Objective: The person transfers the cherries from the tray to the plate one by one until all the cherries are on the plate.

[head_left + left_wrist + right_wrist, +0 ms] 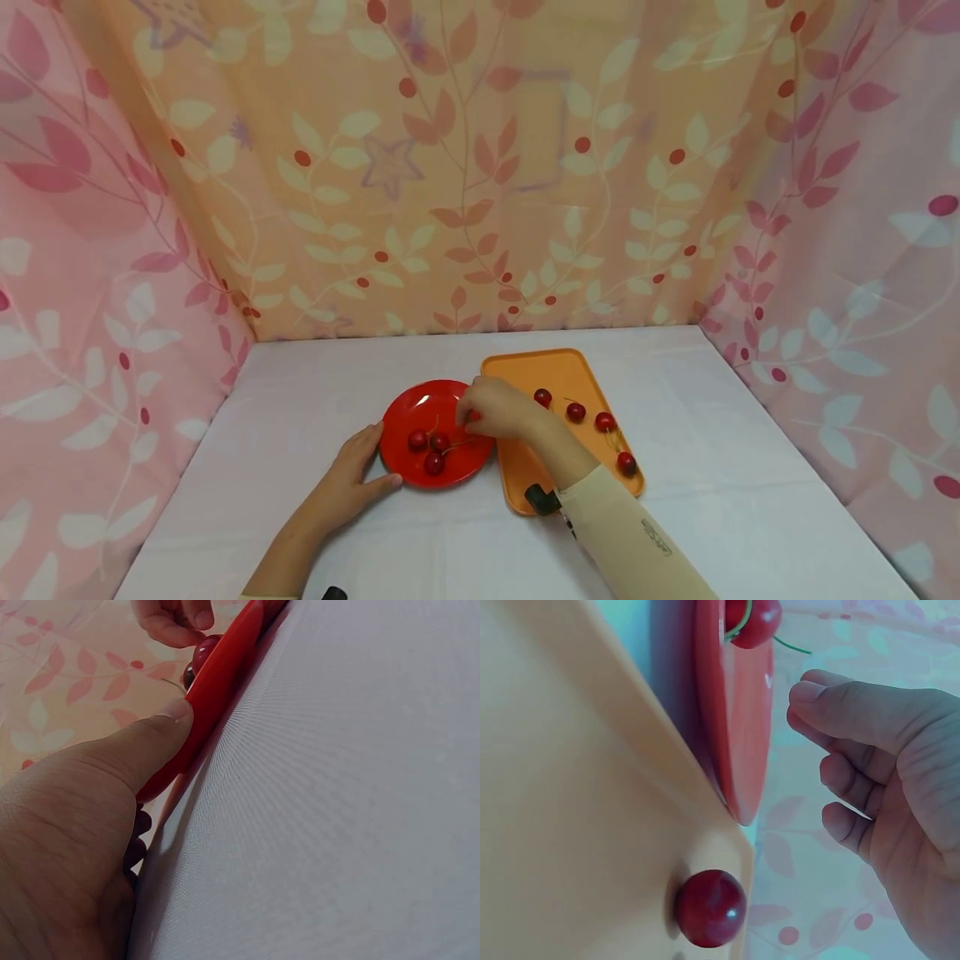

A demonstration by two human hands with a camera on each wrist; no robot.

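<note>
My spread left grip (pixel 349 472) touches the round, glossy red plate (pixel 412 408), apparently steadying it. Above, my right grip (pixel 498 408) curls loosely, empty.

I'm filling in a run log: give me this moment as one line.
left hand: touching plate | right hand: over plate edge, hold unclear | plate: three visible cherries | tray: four visible cherries
</note>
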